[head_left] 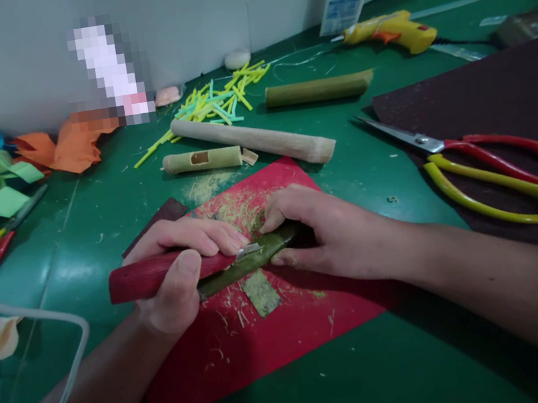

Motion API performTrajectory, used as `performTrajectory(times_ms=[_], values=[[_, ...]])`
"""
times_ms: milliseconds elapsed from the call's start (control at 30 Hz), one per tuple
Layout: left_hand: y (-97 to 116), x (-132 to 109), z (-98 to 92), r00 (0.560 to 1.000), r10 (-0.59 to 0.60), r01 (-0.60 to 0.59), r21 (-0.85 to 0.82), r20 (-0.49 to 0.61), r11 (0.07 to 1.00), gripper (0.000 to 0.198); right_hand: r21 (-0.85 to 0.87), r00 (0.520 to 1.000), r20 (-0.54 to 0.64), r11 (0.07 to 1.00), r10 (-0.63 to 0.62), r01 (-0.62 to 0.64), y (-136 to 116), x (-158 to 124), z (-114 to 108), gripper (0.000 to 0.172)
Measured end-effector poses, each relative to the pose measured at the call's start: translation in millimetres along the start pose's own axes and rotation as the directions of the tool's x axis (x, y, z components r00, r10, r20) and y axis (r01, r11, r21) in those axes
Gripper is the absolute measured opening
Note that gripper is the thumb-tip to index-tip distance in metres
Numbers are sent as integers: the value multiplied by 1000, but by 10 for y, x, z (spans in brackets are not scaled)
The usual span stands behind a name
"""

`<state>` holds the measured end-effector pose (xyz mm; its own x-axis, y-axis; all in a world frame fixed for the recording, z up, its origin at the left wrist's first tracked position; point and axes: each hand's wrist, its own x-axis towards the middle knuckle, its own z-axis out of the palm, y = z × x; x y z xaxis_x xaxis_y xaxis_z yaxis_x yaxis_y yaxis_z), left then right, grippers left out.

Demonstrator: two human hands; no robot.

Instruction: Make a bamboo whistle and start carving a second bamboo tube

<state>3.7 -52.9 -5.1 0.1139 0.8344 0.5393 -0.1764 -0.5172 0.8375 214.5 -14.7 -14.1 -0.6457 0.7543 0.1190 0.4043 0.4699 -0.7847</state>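
Note:
My left hand (172, 276) is closed round the red handle of a carving knife (141, 278). Its short metal blade rests against a green bamboo piece (232, 274), which lies at a slant in front of me. My right hand (321, 231) grips the far right end of the bamboo between thumb and fingers; that end is partly hidden in the hand. Beneath both hands lies a sheet of red paper (290, 340) strewn with fine shavings. A small worn rectangle, dusted with shavings (262, 293), sits on the paper just below the bamboo.
Behind the paper lie a notched bamboo tube (222, 158), a pale bamboo stick (254, 139), another bamboo length (318, 90) and cut yellow-green strips (218, 101). Large scissors (443, 148) and a yellow glue gun (395, 31) are at right. Smaller scissors (2, 244), folded paper and a white wire frame (83, 330) occupy the left.

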Motion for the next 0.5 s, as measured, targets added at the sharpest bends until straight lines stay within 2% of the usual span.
performTrajectory(times_ms=[500], values=[[-3,8,-6,1000,-7,7,-25,25,1000,14,5,1000,0,1000,13,-13,-7,-4,2,22]])
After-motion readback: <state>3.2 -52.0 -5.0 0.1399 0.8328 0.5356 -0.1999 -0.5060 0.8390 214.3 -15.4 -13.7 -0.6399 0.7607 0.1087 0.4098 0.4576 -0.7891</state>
